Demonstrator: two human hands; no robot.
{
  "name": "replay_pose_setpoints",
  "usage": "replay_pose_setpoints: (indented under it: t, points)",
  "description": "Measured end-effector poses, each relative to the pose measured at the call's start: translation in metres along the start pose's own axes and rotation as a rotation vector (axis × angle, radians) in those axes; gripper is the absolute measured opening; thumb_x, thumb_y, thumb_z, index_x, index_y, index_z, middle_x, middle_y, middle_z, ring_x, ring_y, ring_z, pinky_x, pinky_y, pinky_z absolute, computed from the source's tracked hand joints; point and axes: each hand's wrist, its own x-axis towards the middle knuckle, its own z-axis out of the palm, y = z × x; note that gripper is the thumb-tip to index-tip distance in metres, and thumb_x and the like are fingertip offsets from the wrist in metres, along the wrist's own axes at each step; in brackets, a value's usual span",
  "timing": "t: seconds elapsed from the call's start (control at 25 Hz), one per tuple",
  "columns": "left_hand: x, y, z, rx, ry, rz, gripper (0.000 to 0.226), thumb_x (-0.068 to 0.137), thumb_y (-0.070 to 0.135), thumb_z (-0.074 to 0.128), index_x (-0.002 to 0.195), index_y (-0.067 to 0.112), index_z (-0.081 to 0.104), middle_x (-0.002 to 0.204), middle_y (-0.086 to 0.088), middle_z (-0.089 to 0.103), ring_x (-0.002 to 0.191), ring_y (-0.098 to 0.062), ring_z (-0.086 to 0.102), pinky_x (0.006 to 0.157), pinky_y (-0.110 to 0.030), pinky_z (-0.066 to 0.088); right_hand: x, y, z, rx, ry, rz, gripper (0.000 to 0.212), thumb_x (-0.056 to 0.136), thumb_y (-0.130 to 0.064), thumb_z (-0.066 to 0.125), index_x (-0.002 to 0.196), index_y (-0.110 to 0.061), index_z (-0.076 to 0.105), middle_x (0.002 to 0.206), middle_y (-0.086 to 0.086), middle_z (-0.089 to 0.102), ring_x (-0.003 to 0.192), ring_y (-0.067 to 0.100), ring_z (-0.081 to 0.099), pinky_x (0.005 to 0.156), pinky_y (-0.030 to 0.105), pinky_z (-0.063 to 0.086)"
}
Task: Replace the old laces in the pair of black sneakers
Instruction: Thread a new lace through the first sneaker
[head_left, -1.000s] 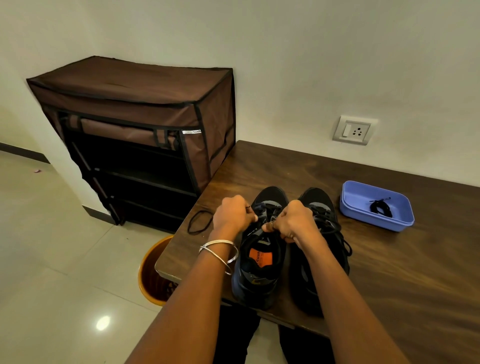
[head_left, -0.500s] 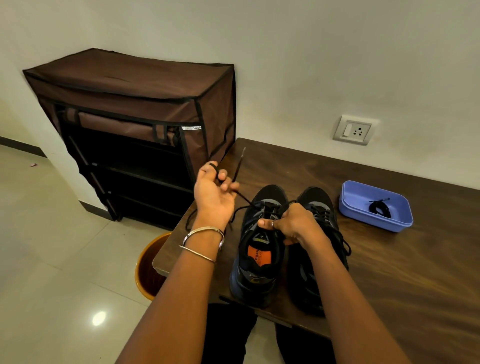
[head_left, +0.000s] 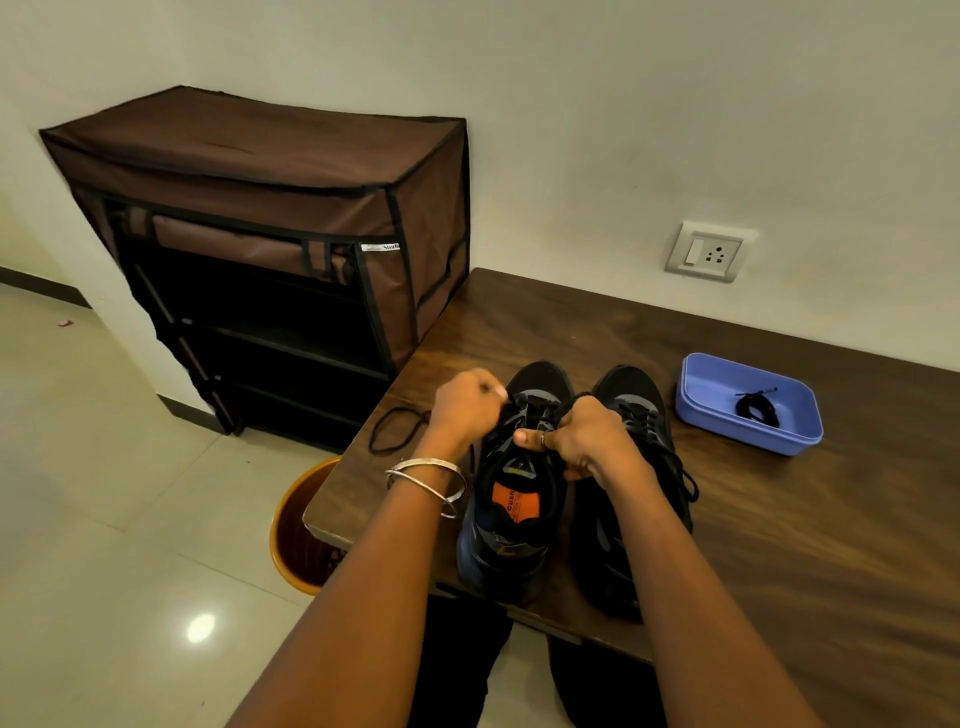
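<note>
Two black sneakers stand side by side on the wooden table (head_left: 779, 545), toes toward the wall. The left sneaker (head_left: 511, 525) shows an orange insole label. My left hand (head_left: 465, 408) pinches its black lace (head_left: 395, 428) at the eyelets near the toe, and a loose loop of that lace trails left across the table. My right hand (head_left: 576, 441) grips the lace on the other side of the same sneaker's tongue. The right sneaker (head_left: 636, 415) is laced and partly hidden by my right forearm. A bundled black lace (head_left: 758, 408) lies in the blue tray (head_left: 696, 395).
A brown fabric shoe rack (head_left: 270, 249) stands left of the table against the wall. An orange bin (head_left: 298, 535) sits on the floor under the table's left corner. A wall socket (head_left: 709, 252) is above the table.
My left hand, which had pulled the lace up and to the left half a second ago, has come back down to the left sneaker's eyelets. The right hand has stayed on the shoe.
</note>
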Motion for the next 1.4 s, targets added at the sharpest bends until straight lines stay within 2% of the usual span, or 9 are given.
replay_pose_setpoints:
  t: [0.16, 0.24, 0.36, 0.44, 0.52, 0.68, 0.96, 1.16, 1.4]
  points:
    - [-0.008, 0.011, -0.026, -1.206, 0.125, -0.019, 0.025, 0.102, 0.013, 0.036, 0.083, 0.021, 0.051, 0.081, -0.002, 0.067, 0.081, -0.021, 0.063, 0.078, -0.036, 0.045, -0.003, -0.001, -0.002, -0.018, -0.003, -0.005, 0.06, 0.068, -0.052, 0.084, 0.094, -0.001, 0.066, 0.094, 0.015, 0.069, 0.07, 0.025, 0.067, 0.057, 0.028, 0.053]
    - [-0.009, 0.01, -0.035, -1.427, 0.151, 0.026, 0.024, 0.101, 0.014, 0.039, 0.08, 0.019, 0.05, 0.066, -0.003, 0.056, 0.056, -0.016, 0.053, 0.075, -0.039, 0.048, -0.003, -0.002, -0.004, -0.032, -0.009, 0.01, 0.059, 0.069, -0.053, 0.083, 0.092, -0.001, 0.065, 0.092, 0.014, 0.069, 0.065, 0.024, 0.064, 0.055, 0.026, 0.05]
    - [-0.005, -0.004, -0.027, -0.795, 0.324, 0.139, 0.025, 0.094, 0.03, 0.056, 0.072, 0.02, 0.051, 0.063, -0.003, 0.05, 0.05, -0.013, 0.043, 0.056, -0.034, 0.041, -0.004, -0.003, -0.005, -0.037, -0.007, 0.001, 0.055, 0.069, -0.052, 0.083, 0.085, -0.003, 0.063, 0.088, 0.014, 0.068, 0.065, 0.023, 0.063, 0.052, 0.026, 0.047]
    - [-0.001, -0.011, -0.019, -0.343, 0.376, 0.209, 0.024, 0.085, 0.039, 0.069, 0.089, 0.021, 0.054, 0.069, -0.001, 0.057, 0.059, -0.013, 0.053, 0.062, -0.034, 0.048, -0.003, -0.002, -0.004, -0.03, -0.005, -0.003, 0.059, 0.067, -0.052, 0.084, 0.092, -0.002, 0.065, 0.093, 0.014, 0.068, 0.072, 0.023, 0.066, 0.056, 0.027, 0.051]
    - [0.004, -0.015, -0.012, -0.09, 0.275, 0.192, 0.036, 0.079, 0.037, 0.076, 0.103, 0.027, 0.051, 0.079, -0.003, 0.061, 0.069, -0.015, 0.058, 0.068, -0.031, 0.049, 0.001, -0.001, -0.002, -0.019, -0.003, -0.003, 0.064, 0.065, -0.053, 0.086, 0.1, -0.004, 0.065, 0.1, 0.014, 0.067, 0.084, 0.027, 0.068, 0.065, 0.032, 0.056]
    - [0.008, -0.022, -0.009, 0.194, 0.06, 0.01, 0.012, 0.08, 0.027, 0.077, 0.088, 0.017, 0.074, 0.098, -0.003, 0.067, 0.09, -0.014, 0.059, 0.077, -0.026, 0.047, 0.005, -0.001, 0.0, -0.06, 0.019, -0.013, 0.061, 0.069, -0.052, 0.084, 0.1, -0.003, 0.065, 0.1, 0.014, 0.067, 0.088, 0.028, 0.067, 0.069, 0.032, 0.054]
    - [0.017, -0.032, -0.002, 0.18, 0.022, -0.117, 0.022, 0.084, 0.041, 0.071, 0.072, 0.022, 0.068, 0.1, -0.005, 0.066, 0.097, -0.024, 0.06, 0.087, -0.037, 0.05, 0.002, -0.001, -0.002, -0.076, 0.027, -0.031, 0.056, 0.072, -0.049, 0.083, 0.102, -0.004, 0.067, 0.101, 0.012, 0.066, 0.092, 0.024, 0.062, 0.067, 0.029, 0.045]
    - [0.021, -0.038, -0.005, -0.149, -0.089, -0.34, 0.048, 0.099, 0.045, 0.045, 0.107, 0.001, 0.063, 0.106, -0.014, 0.064, 0.084, -0.024, 0.06, 0.077, -0.032, 0.047, 0.002, -0.004, -0.006, -0.098, 0.003, -0.049, 0.056, 0.072, -0.049, 0.083, 0.099, -0.003, 0.065, 0.1, 0.013, 0.065, 0.091, 0.026, 0.062, 0.068, 0.031, 0.047]
    - [0.023, -0.022, -0.006, -0.664, -0.032, -0.255, 0.033, 0.099, 0.031, 0.049, 0.129, 0.019, 0.055, 0.131, -0.002, 0.06, 0.118, -0.022, 0.054, 0.104, -0.04, 0.036, -0.002, -0.007, -0.012, -0.079, -0.07, -0.059, 0.057, 0.07, -0.047, 0.084, 0.105, -0.004, 0.067, 0.102, 0.012, 0.065, 0.101, 0.027, 0.062, 0.089, 0.042, 0.057]
